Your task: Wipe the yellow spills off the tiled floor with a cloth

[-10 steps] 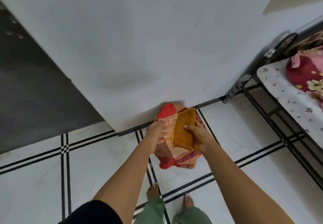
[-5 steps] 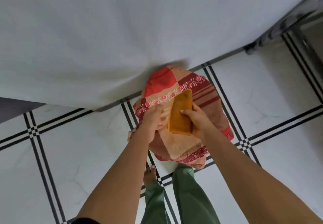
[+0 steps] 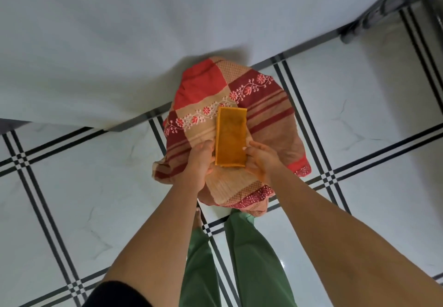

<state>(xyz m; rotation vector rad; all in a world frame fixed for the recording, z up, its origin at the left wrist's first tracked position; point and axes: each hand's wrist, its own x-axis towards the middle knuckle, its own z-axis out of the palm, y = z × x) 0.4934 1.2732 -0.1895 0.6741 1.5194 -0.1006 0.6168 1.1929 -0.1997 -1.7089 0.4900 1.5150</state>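
A folded yellow-orange cloth (image 3: pixel 231 136), a flat rectangle, is held between my two hands. My left hand (image 3: pixel 199 162) grips its lower left edge and my right hand (image 3: pixel 261 160) its lower right edge; the right palm has a yellow stain. The cloth is directly over a red, maroon and tan patterned fabric bundle (image 3: pixel 271 105) that lies on the white tiled floor (image 3: pixel 96 186) against the wall. Whether the cloth touches the bundle is unclear. No yellow spill shows on the tiles in view.
A white wall (image 3: pixel 143 31) fills the top of the view. A dark metal bed leg (image 3: pixel 352 33) stands at the upper right. My green trouser legs (image 3: pixel 254 258) and a bare foot (image 3: pixel 197 218) are just below the bundle. Black double lines cross the tiles.
My view has tipped down and closer to the bundle. The yellow cloth, held tilted upright before, now lies flat and low over the bundle, with both hands at its near end.
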